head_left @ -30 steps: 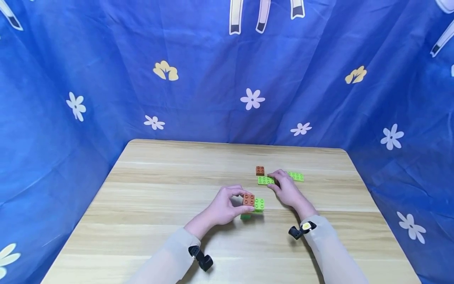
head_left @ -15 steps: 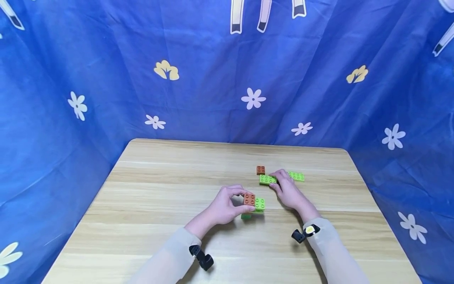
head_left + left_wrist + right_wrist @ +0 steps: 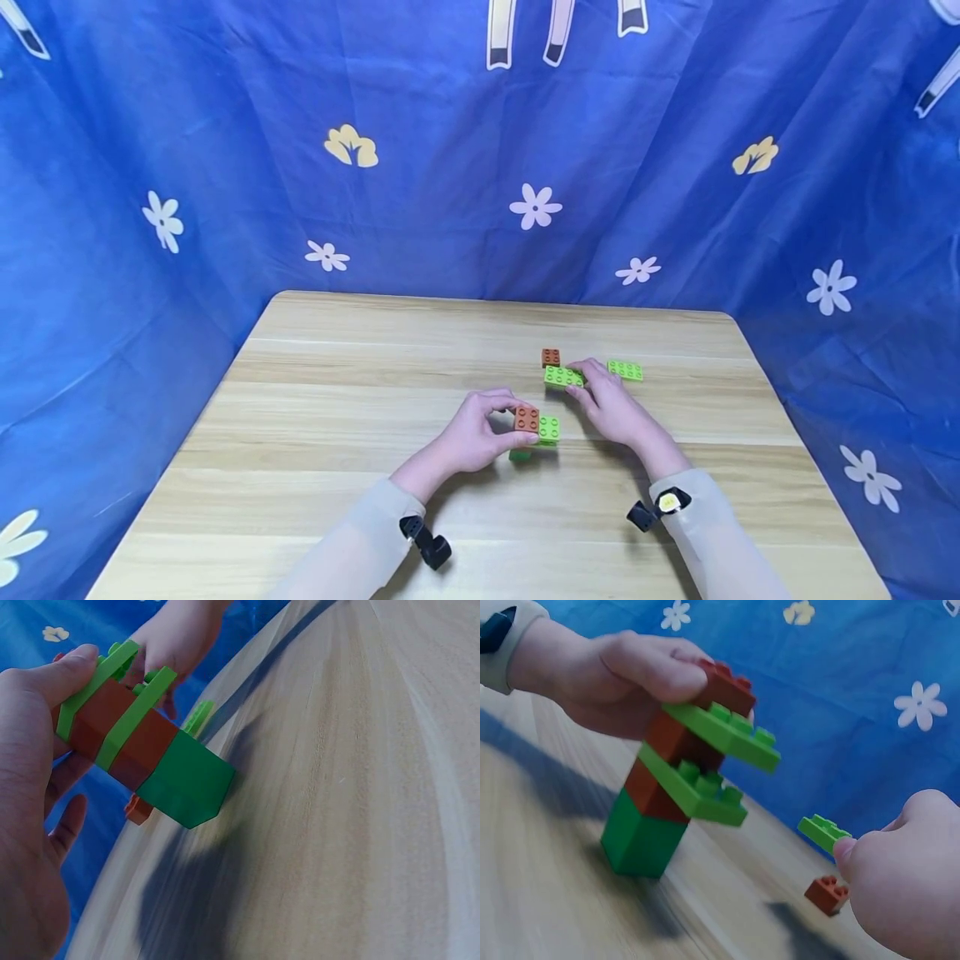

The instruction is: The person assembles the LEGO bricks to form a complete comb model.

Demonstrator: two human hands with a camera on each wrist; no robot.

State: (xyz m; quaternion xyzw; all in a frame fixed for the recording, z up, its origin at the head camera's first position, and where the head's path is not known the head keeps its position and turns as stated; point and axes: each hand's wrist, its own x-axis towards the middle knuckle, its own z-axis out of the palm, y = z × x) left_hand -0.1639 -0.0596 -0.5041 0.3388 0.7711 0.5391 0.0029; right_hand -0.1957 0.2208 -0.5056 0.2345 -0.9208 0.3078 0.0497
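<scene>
My left hand [image 3: 472, 433] grips the upper part of a brick tower, thumb and fingers at the brown top brick [image 3: 527, 419]. In the right wrist view the tower has a dark green base brick [image 3: 645, 836], with brown bricks and two light green plates [image 3: 727, 739] alternating above it. The plates jut out to one side. Beyond the tower, my right hand [image 3: 611, 406] pinches the right end of another light green studded plate [image 3: 562, 377]. That plate hangs above the table in the right wrist view, its gripped end hidden by the thumb.
A loose brown brick [image 3: 551, 358] sits on the wooden table [image 3: 337, 375] just behind the held plate. One more light green plate [image 3: 626, 371] lies to the right of my right hand. A blue patterned cloth [image 3: 450, 167] hangs behind the table.
My right hand has taken the light green plate and raised it from the table, with the forearm shifting slightly right. The left hand and tower have stayed in place.
</scene>
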